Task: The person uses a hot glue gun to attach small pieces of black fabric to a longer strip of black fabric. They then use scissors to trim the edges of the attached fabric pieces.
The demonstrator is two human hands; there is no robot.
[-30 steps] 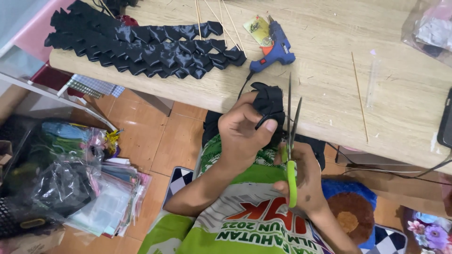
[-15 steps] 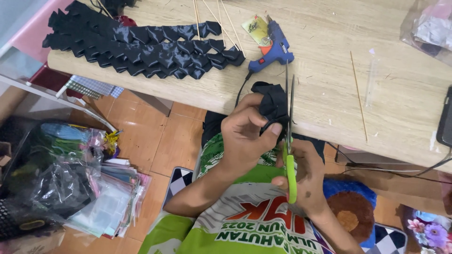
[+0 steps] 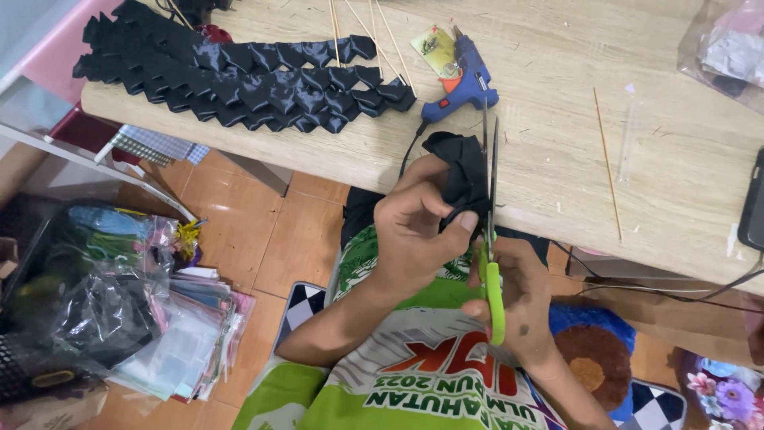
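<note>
Left hand (image 3: 414,239) is clamped on a crumpled black fabric piece (image 3: 461,171) held at the wooden desk (image 3: 549,159) edge. Right hand (image 3: 521,299) is closed on green-handled scissors (image 3: 491,239), blades upright against the fabric. At 10 o'clock lie glossy, pleated black satin strips (image 3: 239,80); at 12 o'clock, a blue glue gun (image 3: 465,80).

The scissors' (image 3: 489,239) handle is partly covered by the right hand (image 3: 521,299). A phone (image 3: 752,209) (possibly) is cut off at the right edge, and a plastic bag (image 3: 728,44) at the corner.
</note>
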